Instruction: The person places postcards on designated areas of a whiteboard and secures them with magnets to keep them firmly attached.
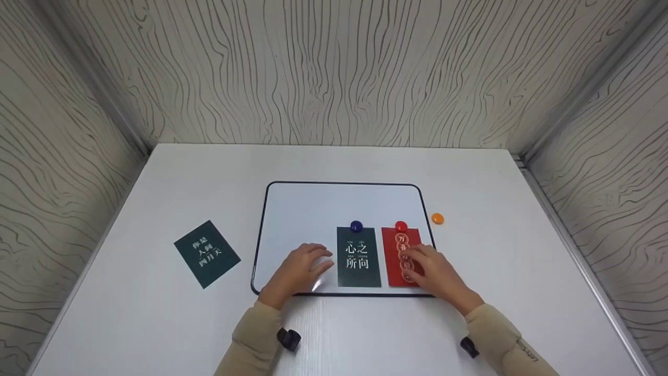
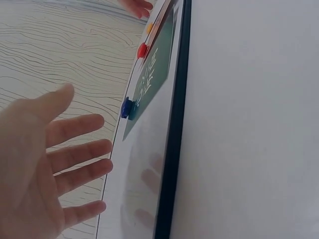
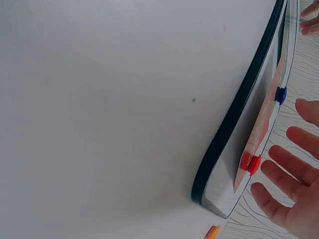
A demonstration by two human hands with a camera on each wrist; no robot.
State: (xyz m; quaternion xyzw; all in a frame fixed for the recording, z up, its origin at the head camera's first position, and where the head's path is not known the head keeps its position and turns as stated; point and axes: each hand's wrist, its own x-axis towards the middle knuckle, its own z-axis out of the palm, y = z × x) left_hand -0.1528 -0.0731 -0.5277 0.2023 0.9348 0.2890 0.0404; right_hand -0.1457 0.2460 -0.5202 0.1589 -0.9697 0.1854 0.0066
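A dark green card (image 1: pixel 358 266) with white characters lies on the whiteboard (image 1: pixel 313 203), a blue magnet (image 1: pixel 356 226) at its top edge. To its right is a red card (image 1: pixel 391 261) with a red magnet (image 1: pixel 401 226) at its top. My right hand (image 1: pixel 437 271) hovers over the red card's right side, fingers spread and holding nothing; it covers part of the card. Left of the green card, my left hand (image 1: pixel 300 271) is above the board with its fingers loosely extended. In the left wrist view that hand (image 2: pixel 55 159) is apart from the blue magnet (image 2: pixel 126 107).
Another dark green card (image 1: pixel 207 254) lies askew on the white table (image 1: pixel 209 172), left of the board. An orange magnet (image 1: pixel 437 219) sits just beyond the board's right edge. Wood-patterned panels (image 1: pixel 323 73) stand at the back and both sides.
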